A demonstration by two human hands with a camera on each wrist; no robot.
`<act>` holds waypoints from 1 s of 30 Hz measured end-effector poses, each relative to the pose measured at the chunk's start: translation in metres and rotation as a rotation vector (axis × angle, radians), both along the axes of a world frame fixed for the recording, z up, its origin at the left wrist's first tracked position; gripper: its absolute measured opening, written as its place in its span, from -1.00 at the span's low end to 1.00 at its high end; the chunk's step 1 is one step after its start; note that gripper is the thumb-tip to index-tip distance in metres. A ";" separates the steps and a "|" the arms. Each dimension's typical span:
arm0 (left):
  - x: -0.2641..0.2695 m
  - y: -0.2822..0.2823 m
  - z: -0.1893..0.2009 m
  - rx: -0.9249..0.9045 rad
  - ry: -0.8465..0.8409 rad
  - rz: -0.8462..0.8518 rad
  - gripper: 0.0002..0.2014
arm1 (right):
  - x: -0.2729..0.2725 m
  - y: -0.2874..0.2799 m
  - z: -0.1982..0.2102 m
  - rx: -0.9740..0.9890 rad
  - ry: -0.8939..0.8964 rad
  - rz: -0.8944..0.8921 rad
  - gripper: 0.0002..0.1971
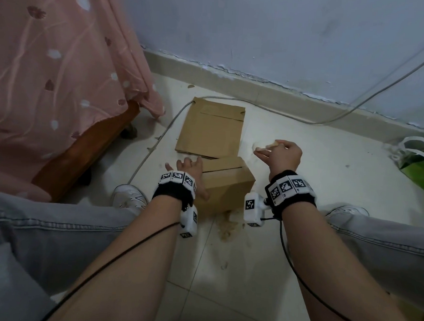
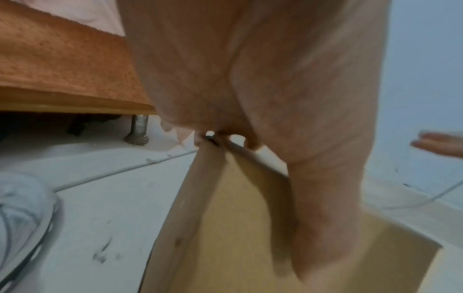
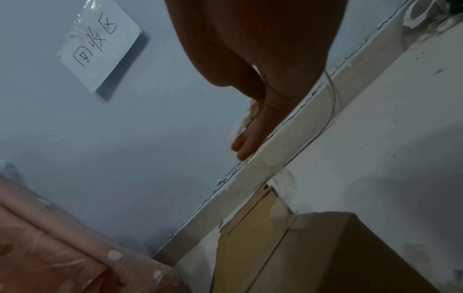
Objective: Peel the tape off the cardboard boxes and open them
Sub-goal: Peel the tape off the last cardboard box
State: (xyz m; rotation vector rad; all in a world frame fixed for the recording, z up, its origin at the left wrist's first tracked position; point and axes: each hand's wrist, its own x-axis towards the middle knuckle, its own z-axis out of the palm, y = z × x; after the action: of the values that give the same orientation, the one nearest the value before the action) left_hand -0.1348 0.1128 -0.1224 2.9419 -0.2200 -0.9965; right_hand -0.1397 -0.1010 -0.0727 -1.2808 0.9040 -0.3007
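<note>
A small brown cardboard box [image 1: 229, 183] stands on the pale floor between my knees. My left hand [image 1: 189, 166] clasps its left end, fingers over the top edge and thumb along the near face; the left wrist view shows the palm against the box [image 2: 225, 228]. My right hand [image 1: 266, 148] is raised to the right of the box and pinches a crumpled piece of clear tape [image 1: 272, 144]. In the right wrist view a clear tape strip [image 3: 283, 182] runs from my right hand [image 3: 245, 142] down to the box [image 3: 313, 247]. A seam shows on the box top.
A flattened cardboard box [image 1: 210, 128] lies just behind the small one. A bed with a pink cover [image 1: 50, 63] and wooden frame stands at the left. A grey cable [image 1: 157, 142] crosses the floor. A green bag [image 1: 419, 160] sits far right, by the wall.
</note>
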 end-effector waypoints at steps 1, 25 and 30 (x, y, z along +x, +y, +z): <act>-0.004 -0.001 -0.004 0.004 -0.028 0.022 0.27 | 0.000 0.000 0.000 0.010 -0.011 -0.003 -0.72; -0.010 0.027 -0.011 -0.096 -0.092 0.201 0.14 | 0.006 -0.038 -0.018 -0.171 0.151 -0.092 -0.72; -0.009 0.034 -0.005 -0.165 -0.124 0.215 0.16 | -0.001 -0.047 -0.033 -0.234 0.259 -0.147 -0.73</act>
State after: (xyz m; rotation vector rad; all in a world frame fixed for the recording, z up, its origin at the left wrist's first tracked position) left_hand -0.1433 0.1468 -0.1271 2.8039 0.0122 -0.7326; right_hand -0.1411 -0.1476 -0.1054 -1.4946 1.2145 -0.3694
